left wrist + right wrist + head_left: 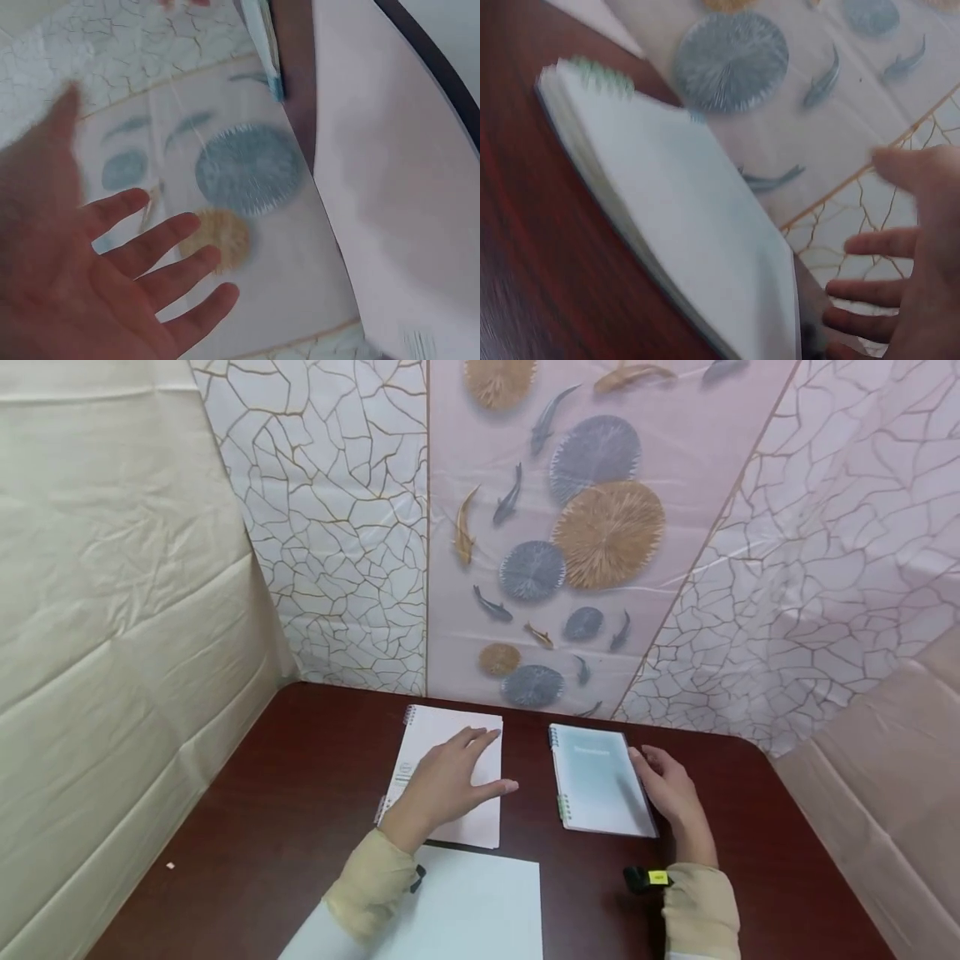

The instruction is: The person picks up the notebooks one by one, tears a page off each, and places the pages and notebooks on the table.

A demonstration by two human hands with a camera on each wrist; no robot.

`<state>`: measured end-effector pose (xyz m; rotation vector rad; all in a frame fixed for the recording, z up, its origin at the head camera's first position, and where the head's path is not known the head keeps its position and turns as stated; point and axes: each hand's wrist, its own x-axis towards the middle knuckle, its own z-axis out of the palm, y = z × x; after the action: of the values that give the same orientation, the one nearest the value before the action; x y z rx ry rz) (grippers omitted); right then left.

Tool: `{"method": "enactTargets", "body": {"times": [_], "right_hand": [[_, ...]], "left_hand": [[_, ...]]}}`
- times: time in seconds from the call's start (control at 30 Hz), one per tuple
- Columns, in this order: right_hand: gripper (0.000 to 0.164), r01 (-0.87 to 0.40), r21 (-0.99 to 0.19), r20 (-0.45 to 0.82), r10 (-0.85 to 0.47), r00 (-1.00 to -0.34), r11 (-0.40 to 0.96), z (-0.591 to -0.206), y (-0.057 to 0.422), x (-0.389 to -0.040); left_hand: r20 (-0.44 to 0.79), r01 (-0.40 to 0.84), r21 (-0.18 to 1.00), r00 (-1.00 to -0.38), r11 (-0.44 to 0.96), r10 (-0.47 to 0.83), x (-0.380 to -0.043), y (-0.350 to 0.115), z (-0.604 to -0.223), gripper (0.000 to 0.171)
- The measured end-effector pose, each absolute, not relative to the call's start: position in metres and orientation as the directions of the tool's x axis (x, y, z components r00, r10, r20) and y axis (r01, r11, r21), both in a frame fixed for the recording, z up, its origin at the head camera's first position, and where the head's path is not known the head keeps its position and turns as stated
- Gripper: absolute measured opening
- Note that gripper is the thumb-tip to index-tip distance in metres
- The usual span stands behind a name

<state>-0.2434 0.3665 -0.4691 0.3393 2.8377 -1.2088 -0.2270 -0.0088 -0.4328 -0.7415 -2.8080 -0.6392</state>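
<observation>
The left hand (442, 781) is over the white notebook (480, 814), its fingers spread and its thumb well apart from them, gripping nothing; the left wrist view shows the open palm, with a pale page standing off beyond the fingertips. That notebook lies beneath this hand and reaches out on both sides of it, its coils (408, 716) to the hand's left and a small printed mark (405, 768) just beside the hand on the same side. Nearer the body than the left hand, partly under its forearm, is a large white sheet (480, 910). The right hand (670, 787) is at the right edge of the blue-and-white notebook (600, 781), fingers loosely bent and apart, clamped on nothing; whether a fingertip touches the edge I cannot tell. The notebook lies flat just to the left of this hand, with green coils (564, 807) on its far side from the hand and pale lettering on the cover too blurred to read. Behind the right hand, at the wrist, a yellow tag (657, 877) shows beside the beige cuff (701, 906). Both notebooks rest on the dark red-brown surface (300, 810), where a tiny white scrap (170, 865) lies well to the left of the left hand. Beyond both hands hangs a backdrop (465, 660) printed with fish and round leaf shapes
</observation>
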Motion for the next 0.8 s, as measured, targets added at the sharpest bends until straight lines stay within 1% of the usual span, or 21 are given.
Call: {"method": "enactTargets", "body": {"times": [0.1, 0.23, 0.33, 0.47, 0.6, 0.73, 0.8], "right_hand": [[0.083, 0.123, -0.609, -0.076, 0.096, -0.992, 0.784, -0.475, 0.371, -0.243], [0.073, 0.011, -0.54, -0.06, -0.025, -0.998, 0.842, -0.482, 0.373, -0.243], [0.069, -0.011, -0.516, -0.068, -0.054, -0.996, 0.857, -0.485, 0.373, -0.243], [0.068, -0.014, -0.5, -0.09, -0.068, -0.994, 0.866, -0.486, 0.372, -0.243], [0.067, -0.023, -0.489, -0.103, -0.083, -0.991, 0.872, -0.486, 0.372, -0.241], [0.064, -0.017, -0.466, -0.104, -0.074, -0.992, 0.884, -0.486, 0.374, -0.24], [0.064, -0.008, -0.459, -0.108, -0.064, -0.992, 0.889, -0.487, 0.374, -0.241]], "left_hand": [[0.242, 0.557, 0.343, -0.83, 0.756, 0.502, -0.227, 0.008, -0.436, 0.075], [0.194, 0.611, 0.269, -0.791, 0.744, 0.58, -0.227, 0.041, -0.441, 0.068], [0.181, 0.651, 0.188, -0.758, 0.735, 0.626, -0.228, 0.066, -0.446, 0.063], [0.163, 0.689, 0.089, -0.722, 0.719, 0.672, -0.233, 0.095, -0.453, 0.058], [0.107, 0.692, 0.064, -0.721, 0.719, 0.685, -0.237, 0.117, -0.464, 0.056], [0.067, 0.669, 0.074, -0.743, 0.74, 0.666, -0.238, 0.135, -0.473, 0.057], [0.049, 0.652, 0.07, -0.758, 0.755, 0.651, -0.238, 0.142, -0.475, 0.06]]}}
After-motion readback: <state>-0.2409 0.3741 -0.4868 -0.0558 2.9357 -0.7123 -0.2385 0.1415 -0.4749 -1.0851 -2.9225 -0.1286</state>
